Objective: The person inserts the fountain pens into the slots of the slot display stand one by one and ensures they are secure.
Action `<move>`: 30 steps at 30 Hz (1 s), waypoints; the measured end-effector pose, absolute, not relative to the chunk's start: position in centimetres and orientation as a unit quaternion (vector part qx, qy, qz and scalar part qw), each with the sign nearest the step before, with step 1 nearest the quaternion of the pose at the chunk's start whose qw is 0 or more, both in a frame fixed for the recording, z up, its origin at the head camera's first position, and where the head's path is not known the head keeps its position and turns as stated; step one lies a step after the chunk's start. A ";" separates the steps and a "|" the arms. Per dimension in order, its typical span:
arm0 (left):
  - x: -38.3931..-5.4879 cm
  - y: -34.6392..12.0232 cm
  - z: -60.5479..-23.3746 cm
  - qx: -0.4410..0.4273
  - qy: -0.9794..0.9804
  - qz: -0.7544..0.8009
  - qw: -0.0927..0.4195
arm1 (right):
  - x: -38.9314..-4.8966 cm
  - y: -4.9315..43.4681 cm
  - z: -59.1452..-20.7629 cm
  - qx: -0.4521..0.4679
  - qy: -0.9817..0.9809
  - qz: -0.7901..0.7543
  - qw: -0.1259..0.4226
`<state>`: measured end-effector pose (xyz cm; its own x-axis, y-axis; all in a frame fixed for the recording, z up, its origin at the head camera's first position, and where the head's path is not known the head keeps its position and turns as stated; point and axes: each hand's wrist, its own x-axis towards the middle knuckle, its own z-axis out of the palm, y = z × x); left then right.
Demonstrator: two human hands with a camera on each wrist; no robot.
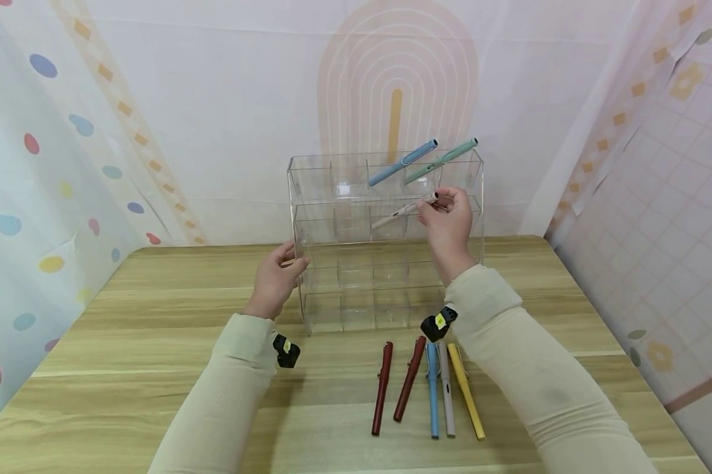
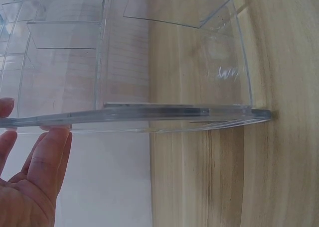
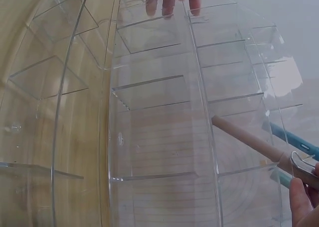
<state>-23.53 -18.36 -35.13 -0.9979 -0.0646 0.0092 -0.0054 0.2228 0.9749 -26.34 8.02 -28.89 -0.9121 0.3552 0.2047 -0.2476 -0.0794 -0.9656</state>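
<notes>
A clear acrylic pen rack (image 1: 356, 245) with stepped rows of compartments stands upright on the table. My left hand (image 1: 276, 280) holds its left side panel; in the left wrist view, thumb and fingers of that left hand (image 2: 37, 177) lie on either side of the panel's edge. My right hand (image 1: 448, 227) pinches a pale pinkish pen (image 1: 394, 217) near its upper end. The pen slants, its lower end at a compartment of the second row from the top. In the top row lean a blue pen (image 1: 403, 162) and a green pen (image 1: 441, 161).
Before the rack lie two dark red pens (image 1: 382, 388) (image 1: 410, 378), a blue pen (image 1: 433, 392), a greyish pen (image 1: 446, 392) and a yellow pen (image 1: 467, 392). The wooden table (image 1: 154, 368) meets patterned cloth walls (image 1: 225, 118) behind and at both sides.
</notes>
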 end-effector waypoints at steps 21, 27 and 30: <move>-23.4 -18.2 -35.1 0.017 -0.777 -0.629 0.028 | -25.6 9.0 -28.9 -0.027 -0.645 0.735 0.209; -23.4 -18.2 -35.0 0.013 -0.774 -0.632 0.031 | -24.4 10.8 -29.3 -0.008 -0.651 0.730 0.207; -23.3 -18.1 -34.9 0.011 -0.774 -0.632 0.030 | -23.6 11.9 -29.6 -0.005 -0.674 0.712 0.197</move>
